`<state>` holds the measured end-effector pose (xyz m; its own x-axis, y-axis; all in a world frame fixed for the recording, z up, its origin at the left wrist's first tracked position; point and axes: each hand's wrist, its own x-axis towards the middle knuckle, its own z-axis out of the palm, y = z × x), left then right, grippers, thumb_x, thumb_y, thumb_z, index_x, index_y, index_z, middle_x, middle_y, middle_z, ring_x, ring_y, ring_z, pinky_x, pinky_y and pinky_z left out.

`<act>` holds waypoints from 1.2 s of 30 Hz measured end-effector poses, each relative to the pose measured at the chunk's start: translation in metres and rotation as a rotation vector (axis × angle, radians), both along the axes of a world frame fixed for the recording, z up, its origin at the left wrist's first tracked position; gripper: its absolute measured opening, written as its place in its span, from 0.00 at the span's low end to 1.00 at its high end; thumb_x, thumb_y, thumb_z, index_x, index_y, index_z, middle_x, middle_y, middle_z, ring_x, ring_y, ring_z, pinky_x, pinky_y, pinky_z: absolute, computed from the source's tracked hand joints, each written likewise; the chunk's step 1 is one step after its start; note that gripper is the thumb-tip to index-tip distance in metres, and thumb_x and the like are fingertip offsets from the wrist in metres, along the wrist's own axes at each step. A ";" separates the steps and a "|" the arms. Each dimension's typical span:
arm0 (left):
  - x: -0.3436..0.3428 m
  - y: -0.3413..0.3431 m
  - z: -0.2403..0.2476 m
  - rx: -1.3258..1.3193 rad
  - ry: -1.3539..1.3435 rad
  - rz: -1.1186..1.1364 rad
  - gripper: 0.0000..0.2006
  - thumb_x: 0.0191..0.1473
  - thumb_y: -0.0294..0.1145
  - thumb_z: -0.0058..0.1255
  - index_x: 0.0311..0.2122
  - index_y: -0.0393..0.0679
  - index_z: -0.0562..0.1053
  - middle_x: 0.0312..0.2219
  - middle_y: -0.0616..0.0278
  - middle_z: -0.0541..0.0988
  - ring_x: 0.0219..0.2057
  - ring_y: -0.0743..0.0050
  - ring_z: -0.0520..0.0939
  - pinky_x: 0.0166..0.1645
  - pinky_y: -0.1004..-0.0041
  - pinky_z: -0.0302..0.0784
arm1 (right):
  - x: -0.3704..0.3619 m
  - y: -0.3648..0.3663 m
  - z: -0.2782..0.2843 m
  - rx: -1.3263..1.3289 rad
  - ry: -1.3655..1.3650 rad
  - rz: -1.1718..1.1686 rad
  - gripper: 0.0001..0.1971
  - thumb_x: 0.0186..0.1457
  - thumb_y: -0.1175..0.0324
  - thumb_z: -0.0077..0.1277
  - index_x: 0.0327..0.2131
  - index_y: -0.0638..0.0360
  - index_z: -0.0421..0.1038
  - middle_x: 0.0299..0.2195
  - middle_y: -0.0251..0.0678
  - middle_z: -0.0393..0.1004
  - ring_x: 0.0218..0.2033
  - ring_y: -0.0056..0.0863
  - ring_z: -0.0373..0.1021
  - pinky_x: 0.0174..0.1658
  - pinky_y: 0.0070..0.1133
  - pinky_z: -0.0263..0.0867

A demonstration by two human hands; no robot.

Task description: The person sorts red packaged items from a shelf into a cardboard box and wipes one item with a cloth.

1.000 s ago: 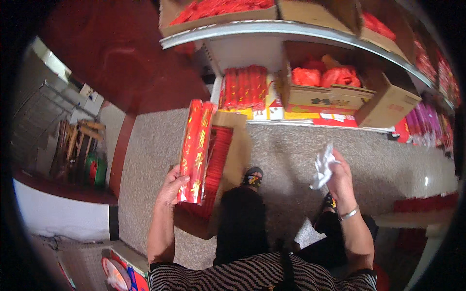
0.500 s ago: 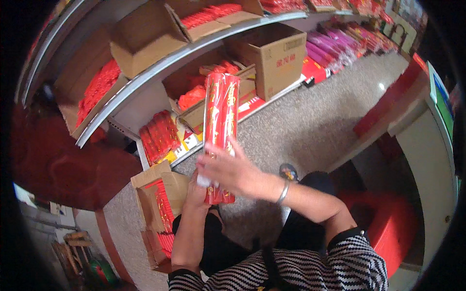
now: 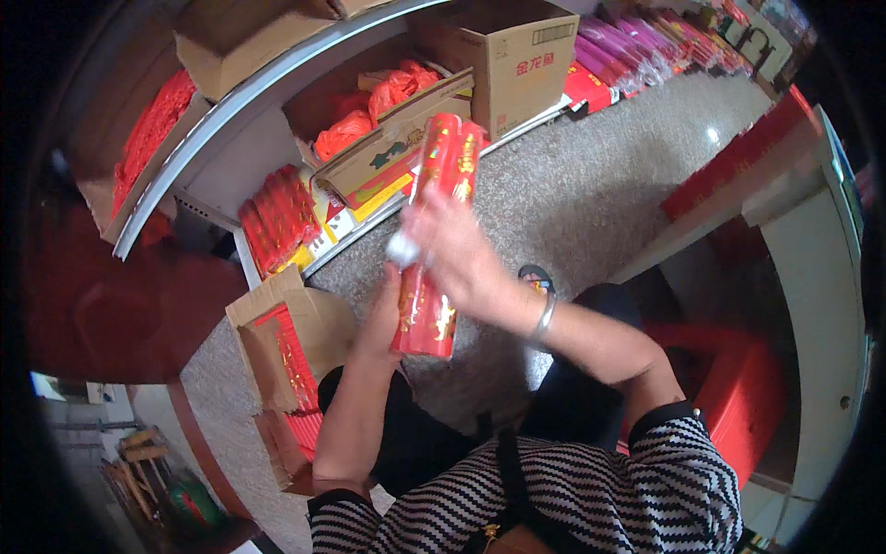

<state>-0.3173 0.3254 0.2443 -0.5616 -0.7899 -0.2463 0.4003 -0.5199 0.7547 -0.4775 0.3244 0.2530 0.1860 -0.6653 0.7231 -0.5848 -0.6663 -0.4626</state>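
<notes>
A pack of red tubes with gold print [image 3: 429,314], shiny as if in clear wrap, is held upright but tilted in front of me. My left hand [image 3: 378,314] grips its lower left side, closed, with most fingers hidden behind it. Across the pack's middle lies my right hand [image 3: 461,249], a silver bangle on its wrist and its fingers blurred. A small white wad [image 3: 401,249] shows at the right hand's fingertips, against the pack; it may be cloth or paper.
An opened carton of red packs [image 3: 300,379] stands on the floor at left. More red tubes [image 3: 277,222], a carton with red bags [image 3: 397,138], a tall carton [image 3: 526,83] and purple packs [image 3: 614,60] line the low shelf. A red stool [image 3: 720,379] is at right.
The pack has moved up slightly and tilted to the right. My right hand has slid up along it with the white wad. My left hand has risen too.
</notes>
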 end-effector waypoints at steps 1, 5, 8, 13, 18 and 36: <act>0.011 -0.005 -0.006 0.011 0.026 0.018 0.29 0.56 0.56 0.28 0.52 0.42 0.60 0.43 0.58 0.71 0.41 0.71 0.74 0.44 0.70 0.72 | 0.016 0.017 0.006 0.021 0.196 0.082 0.23 0.42 0.70 0.48 0.46 0.61 0.65 0.52 0.43 0.59 0.59 0.45 0.47 0.58 0.45 0.41; 0.013 -0.013 0.005 -0.081 0.045 0.057 0.37 0.49 0.67 0.27 0.52 0.45 0.59 0.44 0.57 0.69 0.45 0.68 0.72 0.47 0.67 0.71 | 0.032 0.044 0.018 0.023 0.229 0.367 0.25 0.39 0.70 0.50 0.46 0.59 0.64 0.52 0.42 0.59 0.59 0.45 0.46 0.58 0.49 0.35; 0.020 0.000 0.009 -0.119 -0.012 0.032 0.39 0.46 0.67 0.34 0.53 0.43 0.57 0.45 0.57 0.69 0.45 0.69 0.72 0.47 0.68 0.70 | 0.011 0.014 0.027 -0.016 0.222 0.066 0.26 0.37 0.74 0.50 0.47 0.59 0.63 0.52 0.41 0.59 0.59 0.46 0.46 0.57 0.51 0.31; 0.010 0.012 0.022 -0.206 -0.095 -0.097 0.47 0.34 0.49 0.62 0.56 0.35 0.53 0.46 0.57 0.67 0.46 0.71 0.70 0.50 0.70 0.66 | -0.046 -0.040 0.026 -0.028 -0.112 -0.264 0.19 0.50 0.77 0.42 0.48 0.59 0.63 0.53 0.43 0.58 0.60 0.47 0.43 0.61 0.40 0.34; 0.009 0.016 0.024 -0.156 -0.093 -0.169 0.43 0.30 0.34 0.60 0.55 0.34 0.55 0.45 0.56 0.69 0.45 0.69 0.72 0.50 0.70 0.67 | -0.075 -0.056 0.014 0.119 -1.201 -0.269 0.15 0.58 0.68 0.36 0.44 0.67 0.64 0.45 0.44 0.67 0.48 0.31 0.63 0.52 0.24 0.57; 0.041 -0.028 0.000 -0.084 -0.375 0.421 0.15 0.45 0.27 0.50 0.40 0.35 0.67 0.33 0.57 0.74 0.32 0.72 0.77 0.37 0.73 0.74 | 0.045 0.033 -0.013 1.229 -1.008 0.508 0.21 0.60 0.53 0.34 0.40 0.64 0.64 0.34 0.34 0.70 0.36 0.18 0.66 0.40 0.18 0.63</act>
